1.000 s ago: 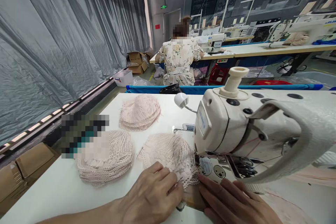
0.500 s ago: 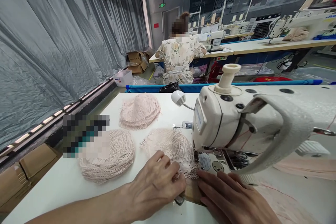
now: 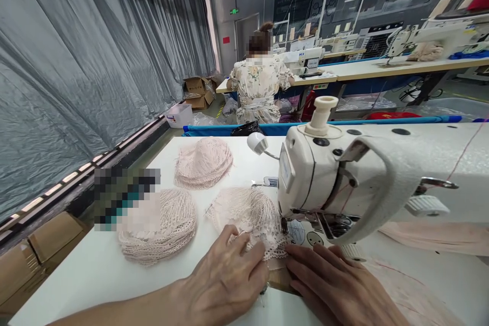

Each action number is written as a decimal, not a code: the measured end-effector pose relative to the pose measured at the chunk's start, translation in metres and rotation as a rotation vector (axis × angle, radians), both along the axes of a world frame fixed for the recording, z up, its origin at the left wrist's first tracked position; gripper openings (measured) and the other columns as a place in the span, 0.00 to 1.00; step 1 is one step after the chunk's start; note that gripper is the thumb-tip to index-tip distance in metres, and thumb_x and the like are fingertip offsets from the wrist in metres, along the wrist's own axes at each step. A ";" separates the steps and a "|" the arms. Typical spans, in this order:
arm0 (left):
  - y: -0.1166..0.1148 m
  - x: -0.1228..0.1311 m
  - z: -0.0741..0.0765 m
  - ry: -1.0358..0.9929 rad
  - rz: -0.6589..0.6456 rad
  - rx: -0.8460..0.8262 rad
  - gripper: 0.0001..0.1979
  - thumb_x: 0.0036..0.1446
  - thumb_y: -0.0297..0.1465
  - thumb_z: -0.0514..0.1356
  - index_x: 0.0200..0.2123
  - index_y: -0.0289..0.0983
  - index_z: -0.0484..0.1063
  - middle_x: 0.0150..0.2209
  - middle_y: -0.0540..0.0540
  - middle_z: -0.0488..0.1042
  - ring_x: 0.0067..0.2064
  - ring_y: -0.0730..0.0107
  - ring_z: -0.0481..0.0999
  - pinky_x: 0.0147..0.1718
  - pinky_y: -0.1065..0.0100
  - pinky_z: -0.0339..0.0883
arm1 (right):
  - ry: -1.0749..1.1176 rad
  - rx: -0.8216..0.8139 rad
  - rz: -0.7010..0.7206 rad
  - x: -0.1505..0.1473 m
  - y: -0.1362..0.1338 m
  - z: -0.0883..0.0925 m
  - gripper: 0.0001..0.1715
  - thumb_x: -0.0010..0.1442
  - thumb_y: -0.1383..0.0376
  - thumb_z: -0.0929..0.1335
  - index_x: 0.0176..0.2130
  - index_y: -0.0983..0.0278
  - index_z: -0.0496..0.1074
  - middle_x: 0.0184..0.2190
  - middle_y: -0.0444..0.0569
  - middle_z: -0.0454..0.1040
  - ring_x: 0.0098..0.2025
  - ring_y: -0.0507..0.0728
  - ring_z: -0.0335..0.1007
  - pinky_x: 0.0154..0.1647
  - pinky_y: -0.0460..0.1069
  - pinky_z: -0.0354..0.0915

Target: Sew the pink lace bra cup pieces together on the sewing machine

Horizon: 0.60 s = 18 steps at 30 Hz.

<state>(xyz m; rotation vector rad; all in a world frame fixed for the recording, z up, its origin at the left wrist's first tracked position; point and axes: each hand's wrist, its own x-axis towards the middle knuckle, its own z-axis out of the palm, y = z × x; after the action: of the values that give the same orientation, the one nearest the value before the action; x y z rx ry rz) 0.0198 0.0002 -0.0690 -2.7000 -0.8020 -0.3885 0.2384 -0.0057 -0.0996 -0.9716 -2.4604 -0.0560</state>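
A pale pink, cup-shaped lace piece [image 3: 244, 209] lies under the needle area of the white sewing machine [image 3: 305, 173]. On its near edge is my left hand [image 3: 233, 275], fingers curled and closed on the lace. A small dark metal end of something [image 3: 263, 289] peeks out below those fingers; its kind is hidden. My right hand [image 3: 328, 275] lies flat with fingers stretched out, their tips touching the lace's right edge beside the needle plate. Between the hands a brown strip [image 3: 282, 279] shows on the table.
Two stacks of lace cups, one nearer [image 3: 160, 229] and one farther [image 3: 204, 163], stand left on the white table [image 3: 91, 280]. Pink fabric [image 3: 439, 237] lies right of the machine. A cardboard box [image 3: 42, 254] is at left. Ahead, a person [image 3: 257, 81] sits at another machine.
My left hand has shifted slightly over the lace, and less of the metal piece beneath it shows. The view has turned a little; the lace has barely moved.
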 end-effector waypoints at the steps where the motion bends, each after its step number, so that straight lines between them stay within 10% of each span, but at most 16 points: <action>1: -0.002 0.000 -0.001 -0.002 -0.001 -0.023 0.11 0.56 0.17 0.50 0.24 0.33 0.63 0.32 0.47 0.69 0.37 0.65 0.70 0.38 0.59 0.63 | -0.007 -0.002 0.008 0.001 0.000 0.000 0.23 0.67 0.70 0.52 0.40 0.61 0.73 0.46 0.47 0.75 0.40 0.54 0.74 0.42 0.52 0.64; 10: -0.007 -0.002 -0.004 0.144 -0.160 0.124 0.05 0.53 0.19 0.53 0.33 0.30 0.67 0.37 0.35 0.74 0.38 0.58 0.74 0.35 0.62 0.69 | -0.067 0.076 0.030 0.005 0.000 0.001 0.24 0.66 0.71 0.53 0.39 0.61 0.74 0.48 0.52 0.74 0.34 0.54 0.75 0.38 0.51 0.66; 18: 0.014 0.017 0.006 0.012 -0.101 -0.024 0.07 0.57 0.19 0.51 0.37 0.30 0.66 0.26 0.48 0.69 0.25 0.70 0.68 0.20 0.68 0.63 | -0.056 0.087 0.035 0.003 0.002 -0.004 0.22 0.66 0.72 0.54 0.37 0.61 0.73 0.41 0.50 0.77 0.26 0.51 0.72 0.34 0.48 0.64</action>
<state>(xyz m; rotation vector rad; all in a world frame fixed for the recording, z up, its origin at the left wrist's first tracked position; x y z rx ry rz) 0.0369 0.0142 -0.0633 -2.7702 -0.6726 -0.3873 0.2410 -0.0041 -0.1031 -0.9009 -2.5027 -0.1786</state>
